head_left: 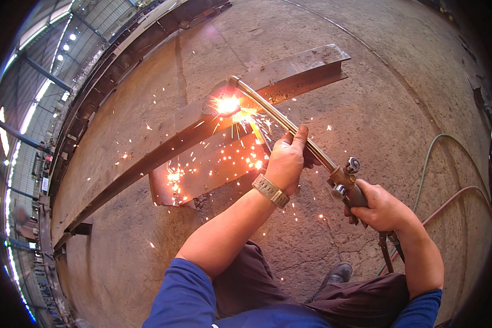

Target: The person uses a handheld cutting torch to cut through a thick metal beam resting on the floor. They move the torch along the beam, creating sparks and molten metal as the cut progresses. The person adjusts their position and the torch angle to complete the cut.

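Observation:
My right hand (pixel 385 206) is wrapped round the handle of a metal cutting torch (pixel 276 117), just behind its valve knobs. Farther forward, my left hand (pixel 287 162) steadies the torch's tubes, its thumb lying along them and its other fingers mostly hidden underneath. The torch's bent head points down at a long rusty steel beam (pixel 164 134). A bright glow (pixel 227 105) burns at the beam beneath the head and hides the cut itself. Sparks fall onto a rusty steel plate (pixel 202 164) below. A narrow strip of metal (pixel 261 136) glows orange near my left hand.
A green hose (pixel 425 158) and a red hose (pixel 448 198) curve over the concrete floor at the right. My shoe (pixel 339 271) stands close behind the work. Scattered sparks (pixel 321 217) reach the floor near my arms. Long steel sections (pixel 109 65) lie at the far left.

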Demonstrator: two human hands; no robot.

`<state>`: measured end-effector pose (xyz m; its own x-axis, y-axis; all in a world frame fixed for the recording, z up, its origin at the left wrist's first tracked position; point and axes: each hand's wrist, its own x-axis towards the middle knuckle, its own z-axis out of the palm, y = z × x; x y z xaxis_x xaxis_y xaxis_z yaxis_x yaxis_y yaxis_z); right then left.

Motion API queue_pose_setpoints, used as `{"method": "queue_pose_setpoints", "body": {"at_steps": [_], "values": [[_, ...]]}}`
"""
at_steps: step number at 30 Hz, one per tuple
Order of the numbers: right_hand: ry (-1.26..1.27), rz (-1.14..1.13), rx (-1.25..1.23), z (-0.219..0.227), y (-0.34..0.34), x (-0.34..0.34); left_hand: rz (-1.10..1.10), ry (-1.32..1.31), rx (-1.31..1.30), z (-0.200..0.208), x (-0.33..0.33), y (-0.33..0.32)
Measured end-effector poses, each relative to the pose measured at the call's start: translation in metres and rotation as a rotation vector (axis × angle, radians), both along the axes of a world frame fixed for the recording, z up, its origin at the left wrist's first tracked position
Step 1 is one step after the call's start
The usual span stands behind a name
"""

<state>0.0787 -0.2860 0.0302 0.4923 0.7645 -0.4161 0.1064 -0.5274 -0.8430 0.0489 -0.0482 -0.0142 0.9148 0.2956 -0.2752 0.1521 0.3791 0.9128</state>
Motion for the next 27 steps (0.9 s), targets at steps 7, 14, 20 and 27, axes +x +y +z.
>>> {"method": "queue_pose_setpoints", "body": {"at_steps": [7,14,20,27], "values": [[-0.044,0.026,-0.001,-0.005,-0.003,0.002,0.04,-0.036,-0.03,-0.002,0.002,-0.002],[-0.013,0.013,-0.062,0.008,0.004,0.0,0.001,0.0,-0.033,-0.005,-0.001,0.002],[-0.021,0.016,0.014,-0.001,-0.001,0.001,0.01,0.01,-0.038,-0.001,0.0,0.0],[-0.017,0.02,-0.029,0.003,0.002,0.002,0.013,-0.019,-0.046,-0.005,-0.001,0.002]]}}
